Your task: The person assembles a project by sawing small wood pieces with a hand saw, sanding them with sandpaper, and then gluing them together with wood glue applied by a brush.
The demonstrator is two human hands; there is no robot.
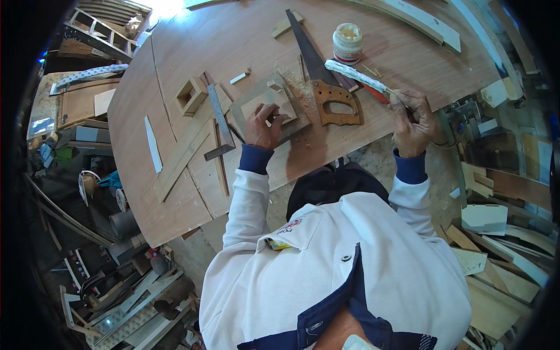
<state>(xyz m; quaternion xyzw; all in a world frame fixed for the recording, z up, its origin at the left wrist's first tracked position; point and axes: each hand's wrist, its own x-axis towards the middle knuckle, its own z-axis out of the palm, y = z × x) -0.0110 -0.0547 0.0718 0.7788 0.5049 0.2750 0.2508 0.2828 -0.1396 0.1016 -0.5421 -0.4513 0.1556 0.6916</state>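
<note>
Hands: two; one saw [322,87], one jar [347,42].

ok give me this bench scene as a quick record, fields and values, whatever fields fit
surface: wooden tabletop
left hand: left hand pressing on a small wooden frame piece
right hand: right hand holding a white-coated stick that reaches toward the jar
near right hand: handsaw with wooden handle, lying flat
jar: glue jar, beyond the saw
left of frame: metal square, small wooden box
</note>
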